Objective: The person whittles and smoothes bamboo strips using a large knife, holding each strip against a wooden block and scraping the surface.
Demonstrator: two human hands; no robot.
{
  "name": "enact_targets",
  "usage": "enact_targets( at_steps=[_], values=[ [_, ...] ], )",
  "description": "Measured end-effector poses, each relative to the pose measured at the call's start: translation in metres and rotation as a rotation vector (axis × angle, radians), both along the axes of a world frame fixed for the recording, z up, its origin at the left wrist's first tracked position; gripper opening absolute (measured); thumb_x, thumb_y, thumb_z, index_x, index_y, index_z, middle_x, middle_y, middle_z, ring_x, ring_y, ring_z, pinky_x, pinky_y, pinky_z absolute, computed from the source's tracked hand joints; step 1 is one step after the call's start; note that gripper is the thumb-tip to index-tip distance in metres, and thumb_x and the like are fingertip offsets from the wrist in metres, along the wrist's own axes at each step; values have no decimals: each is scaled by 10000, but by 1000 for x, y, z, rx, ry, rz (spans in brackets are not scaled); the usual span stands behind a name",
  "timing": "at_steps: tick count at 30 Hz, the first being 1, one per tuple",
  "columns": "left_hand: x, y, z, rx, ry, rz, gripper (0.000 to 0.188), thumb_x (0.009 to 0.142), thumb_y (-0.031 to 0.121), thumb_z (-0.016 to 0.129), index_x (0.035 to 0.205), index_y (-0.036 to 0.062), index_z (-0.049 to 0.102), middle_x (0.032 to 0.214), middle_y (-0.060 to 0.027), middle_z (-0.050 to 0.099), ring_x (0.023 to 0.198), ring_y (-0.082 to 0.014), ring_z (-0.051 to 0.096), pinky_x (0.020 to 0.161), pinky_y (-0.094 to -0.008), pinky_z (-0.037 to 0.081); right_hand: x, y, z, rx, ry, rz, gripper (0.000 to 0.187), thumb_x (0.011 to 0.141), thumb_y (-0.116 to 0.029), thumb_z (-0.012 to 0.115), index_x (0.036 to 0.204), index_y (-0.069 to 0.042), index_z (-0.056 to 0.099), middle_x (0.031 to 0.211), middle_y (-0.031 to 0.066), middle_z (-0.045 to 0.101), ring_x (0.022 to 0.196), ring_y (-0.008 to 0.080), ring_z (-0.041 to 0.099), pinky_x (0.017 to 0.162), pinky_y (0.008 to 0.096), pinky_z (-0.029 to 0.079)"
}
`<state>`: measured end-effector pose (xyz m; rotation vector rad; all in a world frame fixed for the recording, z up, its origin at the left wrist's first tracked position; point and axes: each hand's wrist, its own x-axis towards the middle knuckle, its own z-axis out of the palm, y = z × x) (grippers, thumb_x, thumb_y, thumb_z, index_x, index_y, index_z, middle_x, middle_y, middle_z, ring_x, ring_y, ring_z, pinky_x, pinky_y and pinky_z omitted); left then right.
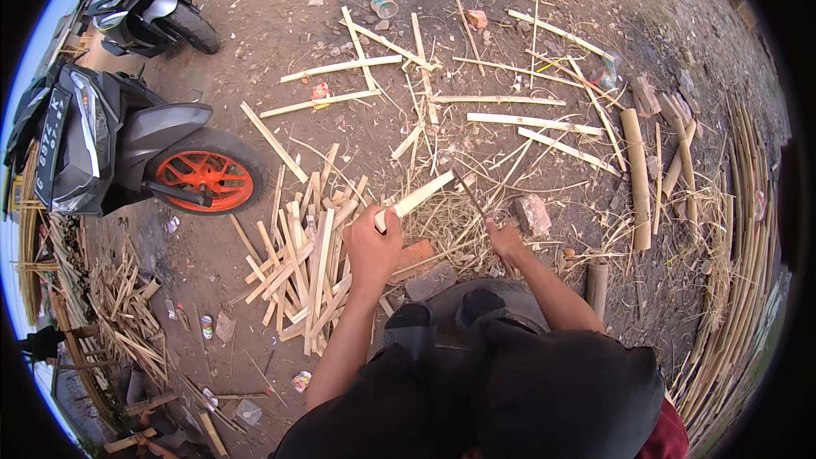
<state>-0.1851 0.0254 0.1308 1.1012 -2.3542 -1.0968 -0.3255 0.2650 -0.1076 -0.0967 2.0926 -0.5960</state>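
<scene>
My left hand (374,246) is closed round the near end of a pale split bamboo strip (421,196), which slants away to the right. My right hand (506,244) grips a knife (467,191) with a narrow dark blade; its tip is close to the strip's far end, and I cannot tell whether they touch. Under the strip lies a heap of thin bamboo shavings (446,225). Beside my left forearm is a pile of cut bamboo strips (319,263). My feet and dark-clad legs are at the bottom.
Scattered strips (497,100) lie ahead on the dirt. A motorbike with an orange wheel (208,180) stands at left, another (153,8) behind it. A brick (534,215) and a thick bamboo piece (635,178) are at right, near long poles (731,306). Another person's hand (140,442) shows lower left.
</scene>
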Motion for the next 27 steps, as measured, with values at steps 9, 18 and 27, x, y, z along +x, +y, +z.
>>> enact_targets(
  at_steps=[9, 18, 27],
  values=[
    [30, -11, -5, 458, 198, -157, 253, 972, 175, 655, 1158, 6, 633, 814, -105, 716, 694, -108, 655, 609, -265, 492, 55, -66, 159, -498, 71, 146, 661, 1030, -527, 381, 953, 68, 659, 775, 301, 653, 774, 477, 651, 767, 530, 491],
    [25, -9, -8, 108, 98, -357, 221, 960, 203, 677, 1048, 10, 618, 774, -156, 665, 663, -259, 660, 611, -339, 493, 31, -70, 128, -372, 141, 241, 661, 1045, -509, 369, 915, 73, 654, 780, 314, 637, 782, 478, 644, 756, 549, 483],
    [38, -11, -11, 78, 80, -313, 228, 948, 200, 691, 1041, 3, 623, 844, -159, 679, 664, -278, 665, 618, -343, 504, 66, -71, 190, -693, 113, 253, 459, 1033, -374, 458, 999, 35, 664, 702, 269, 612, 661, 438, 620, 660, 482, 487]
  ],
)
